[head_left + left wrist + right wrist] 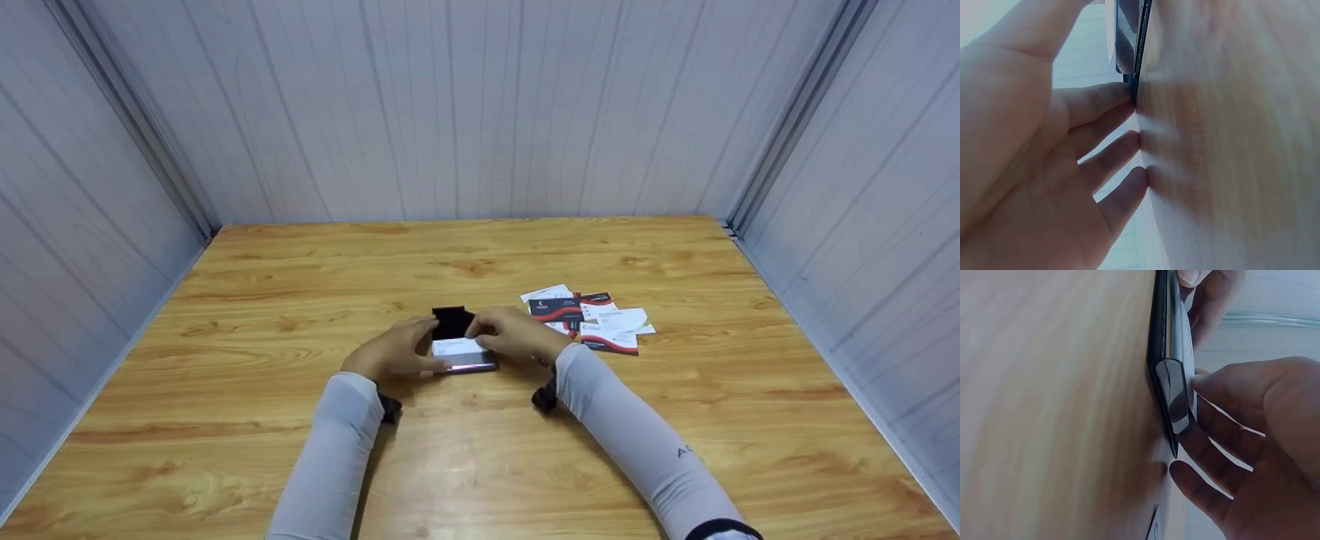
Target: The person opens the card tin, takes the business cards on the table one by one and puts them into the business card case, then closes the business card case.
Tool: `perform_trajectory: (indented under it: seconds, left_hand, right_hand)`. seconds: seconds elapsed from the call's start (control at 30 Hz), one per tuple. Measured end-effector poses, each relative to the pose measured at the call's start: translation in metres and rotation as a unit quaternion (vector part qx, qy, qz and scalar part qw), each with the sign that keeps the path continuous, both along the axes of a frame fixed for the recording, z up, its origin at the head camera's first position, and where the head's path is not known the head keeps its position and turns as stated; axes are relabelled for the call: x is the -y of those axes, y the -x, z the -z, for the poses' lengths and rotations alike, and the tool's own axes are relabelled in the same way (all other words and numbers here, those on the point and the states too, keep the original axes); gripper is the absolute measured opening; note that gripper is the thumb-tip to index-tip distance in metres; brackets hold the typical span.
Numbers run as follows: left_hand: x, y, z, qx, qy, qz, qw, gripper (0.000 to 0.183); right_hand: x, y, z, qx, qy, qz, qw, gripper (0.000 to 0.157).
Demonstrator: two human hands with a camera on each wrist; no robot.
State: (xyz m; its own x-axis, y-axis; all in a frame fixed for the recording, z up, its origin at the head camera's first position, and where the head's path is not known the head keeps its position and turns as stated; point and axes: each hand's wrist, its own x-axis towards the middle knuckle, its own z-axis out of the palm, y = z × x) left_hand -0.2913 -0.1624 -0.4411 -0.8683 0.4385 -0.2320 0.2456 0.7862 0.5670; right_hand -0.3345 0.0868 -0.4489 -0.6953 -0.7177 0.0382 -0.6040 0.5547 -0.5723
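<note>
A black and silver business card case (474,368) lies on the wooden table with its black lid (451,324) raised at the back. On its tray sits a white business card (457,346). My left hand (394,349) holds the case at its left end, thumb on the near edge and fingers by the far corner. From the right, my right hand (517,332) pinches the white card with thumb and fingertips. The right wrist view shows the case's shiny metal end (1175,396) beside the right fingers. How many cards are in the tray is hidden.
Loose business cards (609,341), white, black and red, overlap in a spread right of the case. The wooden table (300,285) reaches back to a white panelled wall (480,112), with side walls left and right.
</note>
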Motion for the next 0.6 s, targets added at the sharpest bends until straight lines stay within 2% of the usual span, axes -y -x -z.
perform_trajectory:
  seconds: [0.4, 0.6]
  left_hand:
    - [0.0005, -0.0018, 0.0009, -0.002, 0.000, -0.003, 1.0000, 0.091]
    - [0.0010, -0.0020, 0.0010, 0.003, -0.007, -0.001, 1.0000, 0.092]
  right_hand:
    - [0.0022, -0.0010, -0.0007, -0.055, -0.028, -0.021, 0.998, 0.017]
    - [0.0016, -0.0011, -0.0017, -0.060, -0.043, -0.022, 0.997, 0.018]
